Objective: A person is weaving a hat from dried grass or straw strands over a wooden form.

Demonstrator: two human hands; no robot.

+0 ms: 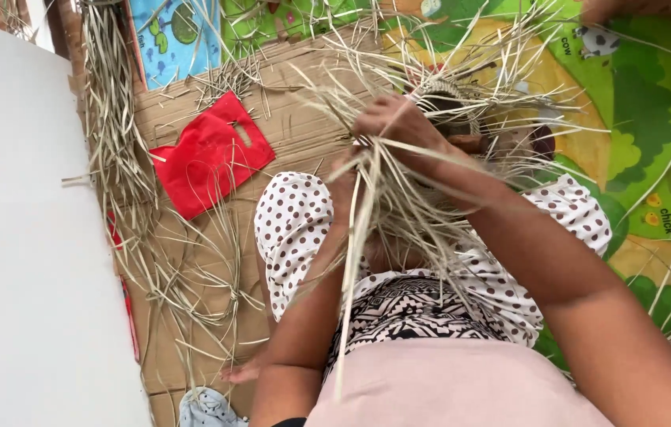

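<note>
A bundle of pale dried straw strands [398, 198] fans out over my lap. My right hand [395, 120] is closed on several strands at the top of the bundle, next to a small round woven straw piece [450, 99] with a dark middle. My left hand [342, 188] sits just below it, mostly hidden behind the strands, and seems to grip them too. One long strand [349, 300] hangs down over my polka-dot and patterned clothing [296, 221].
A red plastic bag [209, 154] lies on flattened brown cardboard [288, 79] with loose straw [114, 142] piled along its left side. A colourful play mat [644, 103] covers the floor at right. A white panel [27, 237] fills the left.
</note>
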